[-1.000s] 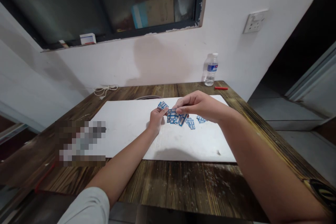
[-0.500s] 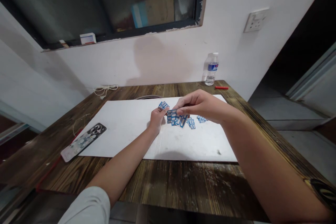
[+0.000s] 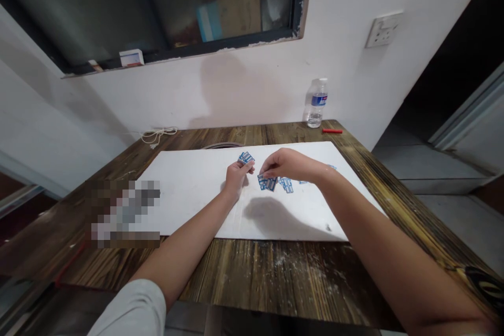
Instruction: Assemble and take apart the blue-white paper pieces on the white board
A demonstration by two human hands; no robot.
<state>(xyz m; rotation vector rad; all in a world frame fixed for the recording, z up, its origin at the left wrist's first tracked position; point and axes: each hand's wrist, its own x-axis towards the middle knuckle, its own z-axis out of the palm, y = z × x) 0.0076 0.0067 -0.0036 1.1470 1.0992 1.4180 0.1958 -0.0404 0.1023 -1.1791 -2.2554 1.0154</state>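
Small blue-bordered labels (image 3: 246,157) are pinched in the left hand (image 3: 237,177). The right hand (image 3: 287,164) is held just above a second cluster of labels (image 3: 268,183), which is laid on a white board (image 3: 189,205) covering a wooden table (image 3: 252,278).

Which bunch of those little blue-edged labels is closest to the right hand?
The blue-edged bunch directly under the fingertips of the right hand. It sits between the small bunch in the left hand and a looser bunch further right.

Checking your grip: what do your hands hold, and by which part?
The left hand pinches blue-bordered labels by their lower edge; the right hand's fingers touch another label cluster at its upper edge, grip unclear.
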